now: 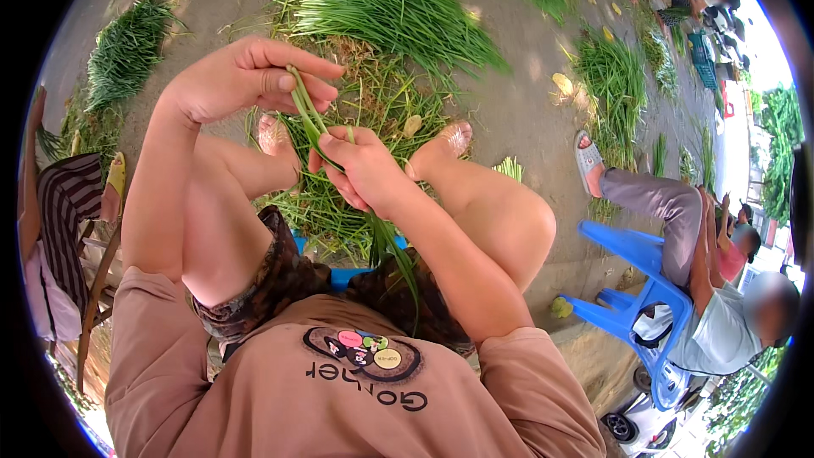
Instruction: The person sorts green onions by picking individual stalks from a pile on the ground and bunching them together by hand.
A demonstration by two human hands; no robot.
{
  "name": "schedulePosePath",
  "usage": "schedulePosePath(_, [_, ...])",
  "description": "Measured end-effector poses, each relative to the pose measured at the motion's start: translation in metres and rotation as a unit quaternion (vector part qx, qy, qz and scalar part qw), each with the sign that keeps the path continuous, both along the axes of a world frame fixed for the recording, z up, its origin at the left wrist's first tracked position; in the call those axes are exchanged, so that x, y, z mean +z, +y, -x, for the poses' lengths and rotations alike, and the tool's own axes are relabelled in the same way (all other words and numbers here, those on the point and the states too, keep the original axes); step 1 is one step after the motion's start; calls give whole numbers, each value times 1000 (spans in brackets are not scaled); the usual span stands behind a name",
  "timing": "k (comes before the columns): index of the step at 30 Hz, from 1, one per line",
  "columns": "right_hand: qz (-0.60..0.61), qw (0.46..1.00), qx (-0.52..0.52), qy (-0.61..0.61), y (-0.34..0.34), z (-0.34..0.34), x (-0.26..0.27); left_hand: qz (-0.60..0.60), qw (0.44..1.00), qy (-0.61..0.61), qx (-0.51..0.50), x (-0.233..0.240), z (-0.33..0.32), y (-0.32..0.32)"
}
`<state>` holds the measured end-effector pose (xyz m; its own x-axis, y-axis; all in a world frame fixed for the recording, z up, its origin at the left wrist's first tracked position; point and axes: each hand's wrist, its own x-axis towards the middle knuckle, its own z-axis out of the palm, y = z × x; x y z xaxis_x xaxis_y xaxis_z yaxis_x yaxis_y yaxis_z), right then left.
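Note:
My right hand [362, 165] grips a few long, flat green stalks that look like garlic chives [307, 108]. Their pale ends point up and away from me, between the thumb and fingers of my left hand [270, 76]. From beneath my right hand the dark leafy ends [391, 251] trail down towards my lap. Below both hands, between my feet, loose green and yellowed leaves [375, 95] cover the ground. Just beyond lies a large heap of green chives [388, 9], its blades roughly aligned.
More chive piles lie at left [127, 54] and right [613, 86]. A seated person [718, 324] is at right on a blue plastic chair [661, 305]. Another person's striped clothing [67, 216] shows at left. A green crate [703, 60] stands far right.

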<state>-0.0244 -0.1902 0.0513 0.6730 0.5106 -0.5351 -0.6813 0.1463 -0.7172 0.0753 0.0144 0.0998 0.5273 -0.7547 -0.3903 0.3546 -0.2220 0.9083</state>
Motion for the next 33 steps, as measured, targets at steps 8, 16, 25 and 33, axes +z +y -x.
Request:
schedulePosePath(8, [-20,999,40,-16,2,-3,-5,-56,993,-107,1,6,-1,2])
schedulePosePath(16, [62,978,-131,-149,-31,-26,4,72,979,-143,124,9,-21,36])
schedulePosePath(25, [78,980,-94,-159,-26,-34,13,40,978,-180,-94,12,3,-15])
schedulePosePath(33, [-208,975,-17,-72,21,-28,-1,19,988,-151,-14,0,2,-15])
